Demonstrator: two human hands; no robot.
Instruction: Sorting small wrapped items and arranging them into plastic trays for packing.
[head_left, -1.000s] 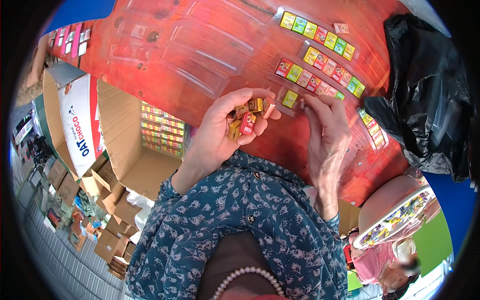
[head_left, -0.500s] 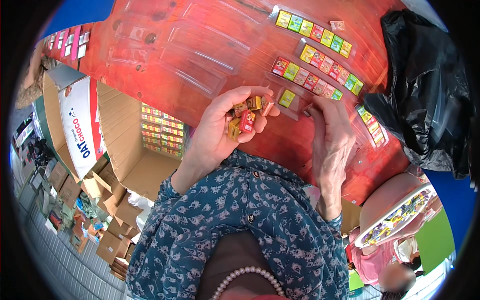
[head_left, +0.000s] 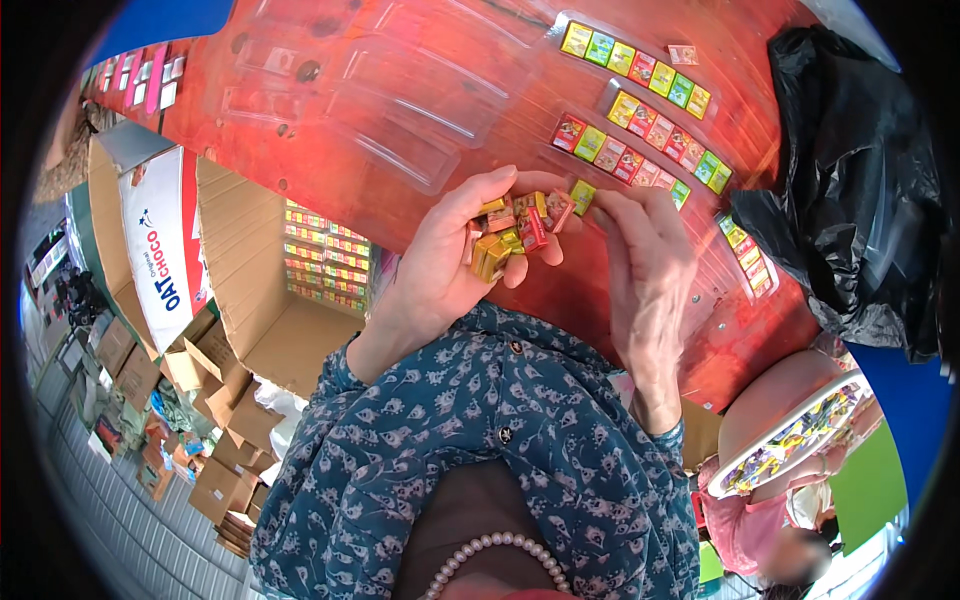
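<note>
My left hand (head_left: 430, 255) is cupped palm up around several small printed candy boxes (head_left: 520, 228), red, yellow and pinkish. Beside its fingertips a yellow-green box (head_left: 583, 196) lies at the start of a clear plastic tray, partly covered by my hands. My right hand (head_left: 650, 265) is close on the right, thumb and fingers drawn together near that box. Whatever may be between its fingertips is hidden. Just beyond, a filled row of colourful boxes (head_left: 610, 153) sits in a clear tray, with a second filled row (head_left: 668, 138) behind it.
The red table (head_left: 400, 215) carries clear plastic trays (head_left: 400, 125) at left and another filled row (head_left: 640, 65) farther back. A black plastic bag (head_left: 850, 190) covers the right side. A cardboard box (head_left: 270, 340) with packed rows stands at left. A person holds a white-rimmed basin (head_left: 790, 430) at lower right.
My right hand has shifted left, over the nearest tray, and now partly covers it. My left hand has come slightly right with its boxes, so the two hands are nearer each other.
</note>
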